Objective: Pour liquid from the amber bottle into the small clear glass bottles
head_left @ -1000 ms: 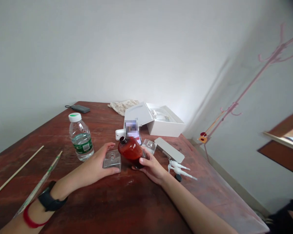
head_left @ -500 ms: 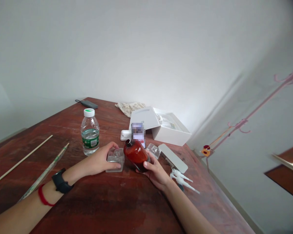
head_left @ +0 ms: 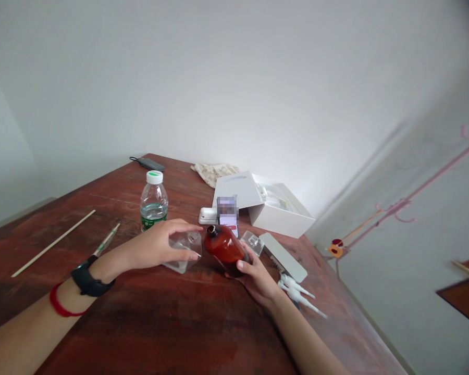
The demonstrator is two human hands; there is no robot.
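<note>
My left hand [head_left: 156,245] grips a square clear glass bottle [head_left: 183,249], lifted and tilted toward the right above the wooden table [head_left: 148,323]. My right hand [head_left: 258,278] wraps round the base of an amber-brown bottle [head_left: 224,249], which leans left with its open neck close to the glass bottle. A black watch and a red band sit on my left wrist. A second small clear glass bottle [head_left: 252,242] stands just behind the amber one.
A plastic water bottle [head_left: 153,200] stands behind my left hand. An open white box [head_left: 275,208], a flat white lid [head_left: 283,256], white pump nozzles [head_left: 299,291], a cloth [head_left: 214,172], a dark device [head_left: 150,163] and two thin sticks [head_left: 54,242] lie around.
My left hand has lifted the clear glass bottle off the table and tilted it toward the amber bottle. The amber bottle leans further left. The camera has shifted.
</note>
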